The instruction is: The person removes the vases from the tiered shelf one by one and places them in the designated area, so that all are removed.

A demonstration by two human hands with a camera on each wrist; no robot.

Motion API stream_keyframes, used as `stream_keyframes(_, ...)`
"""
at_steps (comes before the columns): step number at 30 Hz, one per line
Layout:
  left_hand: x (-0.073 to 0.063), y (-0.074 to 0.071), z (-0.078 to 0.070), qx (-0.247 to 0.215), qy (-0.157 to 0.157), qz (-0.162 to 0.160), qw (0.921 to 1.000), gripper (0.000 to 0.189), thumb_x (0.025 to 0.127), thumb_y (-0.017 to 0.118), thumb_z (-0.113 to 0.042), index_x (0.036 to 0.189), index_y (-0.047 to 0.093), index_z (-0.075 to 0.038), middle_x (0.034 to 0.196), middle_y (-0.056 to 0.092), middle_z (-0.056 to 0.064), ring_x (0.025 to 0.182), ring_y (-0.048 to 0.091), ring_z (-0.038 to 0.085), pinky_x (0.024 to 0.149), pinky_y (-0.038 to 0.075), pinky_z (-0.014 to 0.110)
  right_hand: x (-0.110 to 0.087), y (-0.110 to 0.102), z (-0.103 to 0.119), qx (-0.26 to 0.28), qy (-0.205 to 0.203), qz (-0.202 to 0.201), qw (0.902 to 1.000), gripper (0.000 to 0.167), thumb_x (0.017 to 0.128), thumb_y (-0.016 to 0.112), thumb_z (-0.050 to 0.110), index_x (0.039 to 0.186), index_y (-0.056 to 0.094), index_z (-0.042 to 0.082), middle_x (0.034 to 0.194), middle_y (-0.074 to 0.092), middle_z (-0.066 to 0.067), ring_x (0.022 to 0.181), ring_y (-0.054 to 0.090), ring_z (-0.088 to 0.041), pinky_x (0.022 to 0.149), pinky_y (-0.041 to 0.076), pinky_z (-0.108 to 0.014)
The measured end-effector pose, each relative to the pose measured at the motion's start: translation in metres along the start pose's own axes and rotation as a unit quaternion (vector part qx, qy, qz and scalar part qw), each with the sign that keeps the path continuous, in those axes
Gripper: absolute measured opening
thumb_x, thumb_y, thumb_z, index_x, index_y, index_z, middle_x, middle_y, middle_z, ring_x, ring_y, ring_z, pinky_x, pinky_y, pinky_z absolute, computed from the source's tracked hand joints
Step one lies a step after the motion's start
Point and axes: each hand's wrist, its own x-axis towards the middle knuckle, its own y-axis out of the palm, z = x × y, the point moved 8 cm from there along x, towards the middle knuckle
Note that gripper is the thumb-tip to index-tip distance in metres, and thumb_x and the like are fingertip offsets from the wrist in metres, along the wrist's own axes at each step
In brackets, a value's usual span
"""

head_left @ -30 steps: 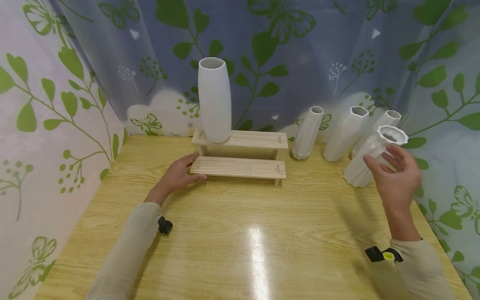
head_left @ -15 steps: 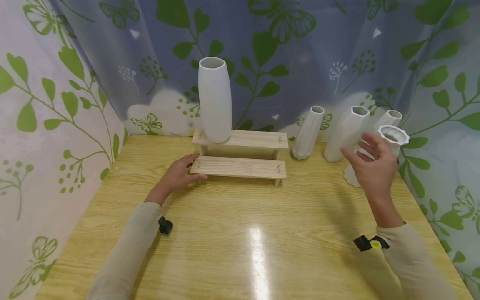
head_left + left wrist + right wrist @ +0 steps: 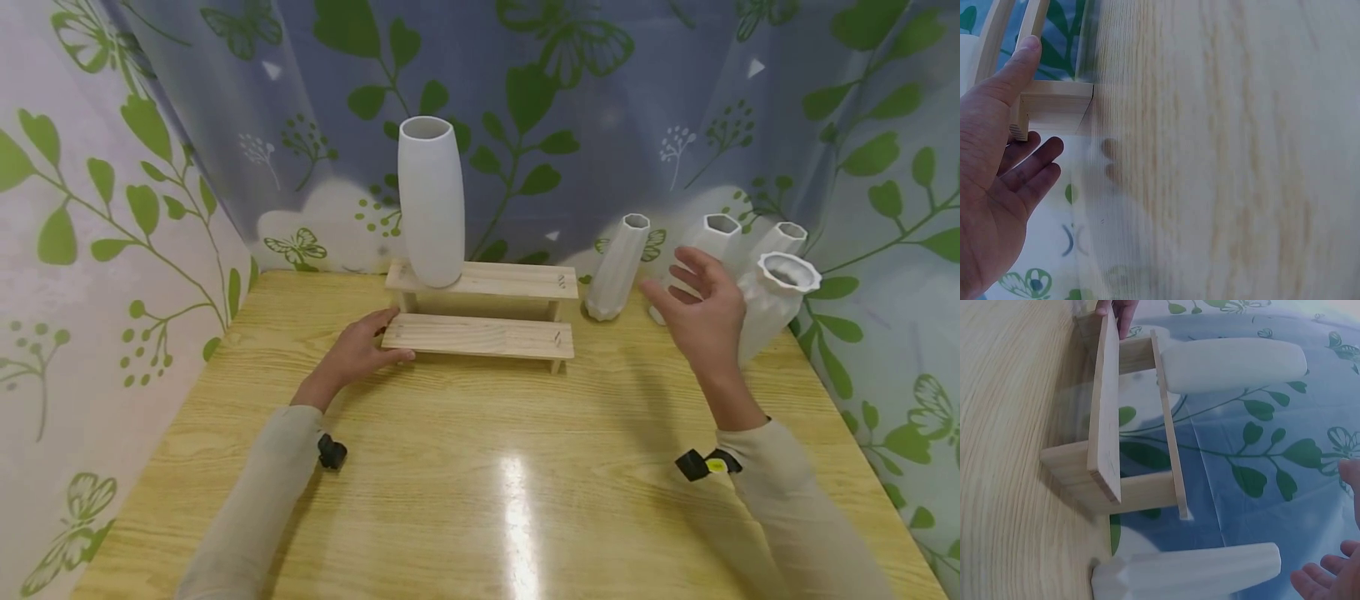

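Observation:
A two-tier wooden shelf stand [image 3: 487, 337] stands at the back middle of the table. My left hand [image 3: 354, 352] holds the left end of its lower board, thumb along the front edge; in the left wrist view the thumb [image 3: 1022, 59] lies against the board and the other fingers are beyond its end. A tall smooth white vase [image 3: 432, 208] stands on the upper board, toward the left. My right hand [image 3: 705, 321] is raised over the table, fingers spread and slightly bent, holding nothing. Nearest its fingertips is a slim faceted white vase [image 3: 617, 273].
Behind my right hand, several more white vases stand: an angular one [image 3: 716, 242], partly hidden, one with a scalloped rim [image 3: 772, 302], and a narrow one [image 3: 783, 237]. Patterned cloth [image 3: 600, 125] encloses the table [image 3: 420, 492] at the back and sides.
My right hand has moved left, away from the scalloped-rim vase, past the angular vase and toward the slim faceted one. My left hand and the stand have stayed still.

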Motion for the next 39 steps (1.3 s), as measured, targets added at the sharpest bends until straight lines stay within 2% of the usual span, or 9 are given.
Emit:
stream_keyframes(5,0.001,0.0,0.001,0.002,0.003,0.0,1.0,0.102,0.088,0.076,-0.056,0.162,0.028,-0.005,0.163,0.033,0.021,0.14,0.045,0.043,0.111,0.043,0.057,0.001,0.019,0.01,0.013,-0.013,0.033,0.9993,0.064,0.084,0.087,0.024,0.141,0.061,0.013,0.141,0.061,-0.004,0.127,0.061,-0.026,0.102,0.053,-0.041)
stream_keyframes(12,0.001,0.0,0.001,-0.001,0.001,-0.003,1.0,0.101,0.088,0.077,-0.055,0.161,0.029,-0.005,0.163,0.034,0.02,0.139,0.046,0.042,0.11,0.043,0.057,0.001,0.044,0.017,0.016,-0.039,0.071,0.9966,0.068,0.084,0.087,0.025,0.143,0.059,0.005,0.144,0.059,-0.012,0.127,0.061,-0.032,0.102,0.053,-0.045)
stream_keyframes(19,0.001,0.0,0.001,-0.006,0.0,-0.001,1.0,0.101,0.087,0.077,-0.054,0.162,0.028,-0.006,0.164,0.032,0.02,0.14,0.045,0.043,0.111,0.042,0.057,0.002,0.069,0.021,0.0,-0.042,0.112,0.9928,0.07,0.085,0.087,0.028,0.146,0.057,0.009,0.147,0.057,-0.008,0.13,0.06,-0.029,0.105,0.051,-0.048)
stream_keyframes(23,0.001,-0.001,-0.002,-0.013,-0.001,-0.001,0.9999,0.101,0.088,0.078,-0.053,0.162,0.029,-0.006,0.164,0.032,0.019,0.14,0.045,0.043,0.111,0.042,0.057,0.005,0.083,0.024,0.004,-0.046,0.131,0.9902,0.072,0.085,0.087,0.028,0.146,0.056,0.008,0.148,0.056,-0.01,0.131,0.059,-0.031,0.106,0.05,-0.05)
stream_keyframes(31,0.0,-0.001,-0.003,-0.011,0.001,-0.002,0.9999,0.099,0.089,0.078,-0.051,0.161,0.029,-0.005,0.163,0.032,0.02,0.14,0.045,0.043,0.111,0.043,0.057,0.012,0.11,0.022,-0.011,-0.029,0.165,0.9858,0.08,0.084,0.086,0.038,0.15,0.052,0.009,0.152,0.052,-0.009,0.133,0.057,-0.033,0.106,0.05,-0.048)
stream_keyframes(39,-0.001,-0.001,-0.002,-0.012,0.001,-0.002,0.9999,0.099,0.089,0.078,-0.05,0.161,0.029,-0.004,0.163,0.033,0.021,0.14,0.045,0.043,0.111,0.042,0.058,0.012,0.133,0.031,-0.014,-0.053,0.182,0.9819,0.08,0.084,0.086,0.04,0.15,0.052,0.01,0.151,0.053,-0.008,0.133,0.057,-0.032,0.105,0.051,-0.045)
